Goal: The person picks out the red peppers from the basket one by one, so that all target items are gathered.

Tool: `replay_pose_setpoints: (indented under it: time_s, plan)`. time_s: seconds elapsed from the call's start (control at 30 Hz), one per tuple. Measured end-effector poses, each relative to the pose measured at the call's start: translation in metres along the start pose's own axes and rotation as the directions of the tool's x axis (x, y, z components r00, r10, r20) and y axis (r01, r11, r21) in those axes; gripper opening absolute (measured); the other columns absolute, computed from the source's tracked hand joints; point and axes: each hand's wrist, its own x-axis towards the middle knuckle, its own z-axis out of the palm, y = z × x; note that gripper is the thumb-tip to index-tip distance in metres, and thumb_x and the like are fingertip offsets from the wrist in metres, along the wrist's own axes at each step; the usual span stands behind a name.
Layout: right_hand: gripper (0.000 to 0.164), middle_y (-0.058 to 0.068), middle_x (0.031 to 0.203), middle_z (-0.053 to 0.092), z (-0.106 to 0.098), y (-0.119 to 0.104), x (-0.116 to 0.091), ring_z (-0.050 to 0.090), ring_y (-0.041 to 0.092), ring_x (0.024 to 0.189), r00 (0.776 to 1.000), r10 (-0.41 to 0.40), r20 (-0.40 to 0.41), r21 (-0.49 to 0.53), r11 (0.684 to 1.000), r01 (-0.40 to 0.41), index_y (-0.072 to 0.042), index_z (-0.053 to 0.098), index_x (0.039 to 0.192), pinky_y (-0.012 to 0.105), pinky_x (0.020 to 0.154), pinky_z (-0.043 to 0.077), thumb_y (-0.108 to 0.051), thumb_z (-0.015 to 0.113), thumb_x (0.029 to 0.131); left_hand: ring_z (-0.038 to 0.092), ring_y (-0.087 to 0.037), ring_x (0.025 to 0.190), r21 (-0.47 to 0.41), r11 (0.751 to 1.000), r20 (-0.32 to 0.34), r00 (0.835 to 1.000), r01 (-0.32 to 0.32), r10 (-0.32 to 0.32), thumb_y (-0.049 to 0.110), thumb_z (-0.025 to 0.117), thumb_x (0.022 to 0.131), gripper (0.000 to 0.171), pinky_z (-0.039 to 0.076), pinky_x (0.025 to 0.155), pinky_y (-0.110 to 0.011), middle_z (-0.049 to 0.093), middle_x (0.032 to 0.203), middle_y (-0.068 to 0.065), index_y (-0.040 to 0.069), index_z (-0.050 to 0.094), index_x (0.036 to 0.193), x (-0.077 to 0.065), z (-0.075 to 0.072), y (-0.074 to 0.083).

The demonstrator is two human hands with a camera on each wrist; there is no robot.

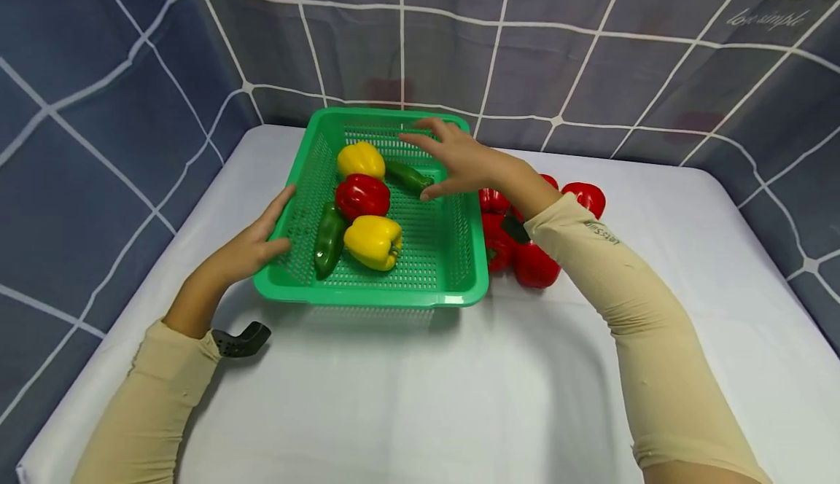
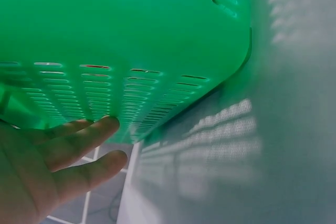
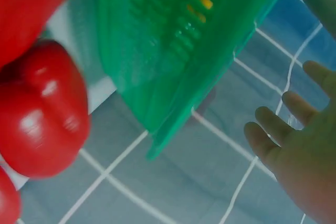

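A green plastic basket [image 1: 367, 299] with slotted walls stands on the table. Inside it lie two yellow bell peppers [image 1: 373, 243], a red bell pepper [image 1: 362, 197] and two long green peppers [image 1: 329, 240]. At the basket's left side is my left hand [image 1: 252, 245], its fingers extended along the outer wall; the left wrist view shows the fingertips [image 2: 107, 124] near the slots. My right hand [image 1: 462, 162] hovers over the basket's right part with fingers spread and nothing held. In the right wrist view, this hand [image 3: 310, 145] is apart from the basket wall [image 3: 157, 77].
Several red bell peppers [image 1: 537, 265] lie to the right of the basket, partly hidden by my right forearm. A white cloth [image 1: 394, 396] covers the table. Dark grey curtains [image 1: 459, 54] with white lines hang behind and at both sides.
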Motion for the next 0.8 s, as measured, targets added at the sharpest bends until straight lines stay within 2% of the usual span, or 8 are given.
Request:
replay_pose_setpoints:
  time_s: [0.17,0.33,0.43,0.6,0.7,0.8]
  plan:
    - [0.092,0.009,0.15,0.008,0.004,-0.013,0.022,0.019,0.033,0.133,0.999,-0.031,0.043,-0.006,0.999,0.031,-0.023,0.017,0.146,0.053,0.109,0.019,-0.036,0.073,0.075,-0.006,-0.039,0.137,-0.001,1.0,-0.005,1.0,0.011,-0.011,0.003,0.041,0.079,0.086,0.005,0.106,-0.062,-0.013,0.152,-0.017,0.012,-0.011,0.146,0.0,0.0,0.0]
    - [0.094,0.007,0.151,0.007,0.01,-0.017,0.033,0.017,0.034,0.135,0.993,-0.03,0.112,-0.059,0.998,0.037,-0.024,0.015,0.147,0.055,0.11,0.017,-0.038,0.073,0.074,-0.002,-0.039,0.137,0.015,1.0,-0.001,1.0,0.026,-0.026,0.002,0.041,0.08,0.086,0.012,0.105,-0.061,-0.013,0.152,-0.017,0.013,-0.011,0.146,0.0,-0.001,0.001]
    - [0.095,0.007,0.151,0.007,0.01,-0.016,0.034,0.018,0.034,0.135,0.99,-0.023,0.14,-0.097,0.995,0.037,-0.024,0.014,0.147,0.055,0.11,0.017,-0.041,0.073,0.074,-0.001,-0.04,0.137,0.031,0.999,-0.001,1.0,0.029,-0.029,0.003,0.041,0.08,0.085,0.012,0.105,-0.061,-0.012,0.152,-0.017,0.013,-0.011,0.147,0.0,0.0,0.001]
    - [0.094,0.008,0.151,0.009,0.001,-0.019,0.041,0.018,0.034,0.135,0.987,-0.06,0.149,-0.152,0.985,0.083,-0.024,0.013,0.147,0.054,0.109,0.021,-0.043,0.071,0.075,0.001,-0.038,0.137,0.034,0.999,0.005,0.999,0.039,-0.039,0.004,0.041,0.081,0.084,0.014,0.105,-0.059,-0.012,0.152,-0.016,0.015,-0.011,0.147,0.0,-0.001,0.001]
    - [0.094,0.008,0.151,0.01,-0.004,-0.025,0.047,0.018,0.033,0.135,0.986,-0.087,0.145,-0.146,0.983,0.109,-0.024,0.014,0.147,0.054,0.109,0.02,-0.042,0.071,0.075,-0.001,-0.037,0.137,0.032,0.999,0.007,0.999,0.039,-0.039,0.004,0.04,0.082,0.083,0.013,0.105,-0.059,-0.013,0.152,-0.015,0.016,-0.011,0.147,0.001,-0.001,0.0]
    - [0.094,0.007,0.151,0.009,-0.004,-0.032,0.053,0.016,0.033,0.135,0.982,-0.088,0.168,-0.134,0.985,0.111,-0.026,0.013,0.147,0.054,0.11,0.018,-0.04,0.072,0.075,-0.006,-0.035,0.138,0.03,0.999,0.007,0.999,0.031,-0.031,0.003,0.04,0.082,0.083,0.008,0.108,-0.06,-0.013,0.152,-0.014,0.016,-0.011,0.147,0.002,-0.001,-0.001]
